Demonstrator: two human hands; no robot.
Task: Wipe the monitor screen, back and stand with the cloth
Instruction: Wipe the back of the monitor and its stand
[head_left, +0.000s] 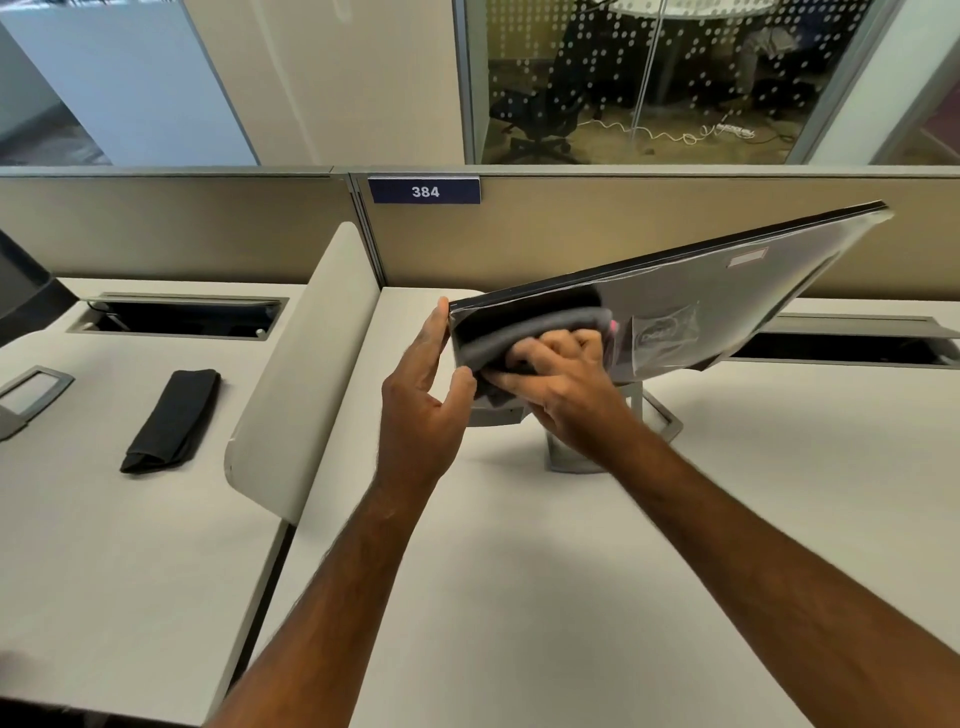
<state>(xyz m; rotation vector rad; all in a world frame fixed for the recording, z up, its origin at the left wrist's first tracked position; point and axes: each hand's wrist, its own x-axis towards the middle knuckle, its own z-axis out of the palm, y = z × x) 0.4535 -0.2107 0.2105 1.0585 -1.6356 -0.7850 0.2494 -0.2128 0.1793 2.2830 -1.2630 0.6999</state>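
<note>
Grey cloth (524, 340) in our right hand (561, 384), fingers curled down and pressing the folded pad flat against the glossy face of the monitor (675, 306). Our left hand (421, 384) clamps the panel's near corner, thumb under the lower edge and fingers wrapped over the side, steadying it above the pale surface (519, 571).

The monitor sits tilted steeply back on its stand (576, 447), so the panel faces up toward us. A thin clear film appears to cover the face, with a logo sticker (662, 335) and a small label (747, 258) under or on it; we cannot tell whether this side is the screen or the back.

Judging from here, the risks are plain. Pressing too hard on a panel hinged this far over could push the tilt joint further or rock the stand off the surface. If our left hand loosens, the wiping stroke could swing the panel. The film could wrinkle or drag under the cloth, leaving the real surface untouched. Bare fingertips gripping the edge may leave fresh smudges.

To the left, beyond the low curved divider (306, 374), a second dark folded cloth (171, 421) lies unused on the neighbouring surface. Further back stands the partition with the number plate 384 (425, 191).
</note>
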